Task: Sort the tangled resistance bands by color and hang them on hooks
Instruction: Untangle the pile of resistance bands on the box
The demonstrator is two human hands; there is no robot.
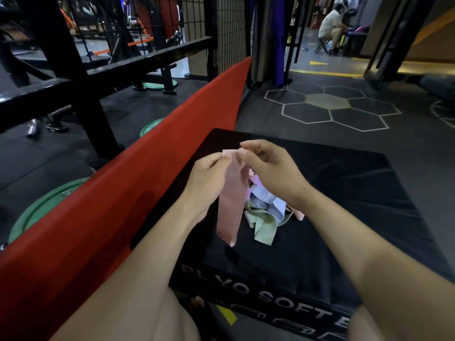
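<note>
Head view, left to right. A red pad [138, 193] runs diagonally along the left side of a black box [344, 205], whose top serves as the tabletop. The left hand [209, 178] pinches one upper corner of a pink band [234, 193] between thumb and fingers. The right hand [268, 166] pinches the opposite upper corner, so the band hangs flat between the two hands and clear of the tabletop at its lower end. Just right of and below it, the remaining bands lie in a tangled heap [268, 212] on the box top: pale green, lilac and a further pink strip show, looped through one another.

Handling, as judged: the bands appear thin, light and limp, drooping under their own weight and folding readily. The surface looks smooth, so a flat pinch across the full width near an end probably holds better than a fingertip grip on one edge. Being elastic, a band likely stretches and snags when pulled hard, so loops are best eased apart. No hooks can be made out.
</note>
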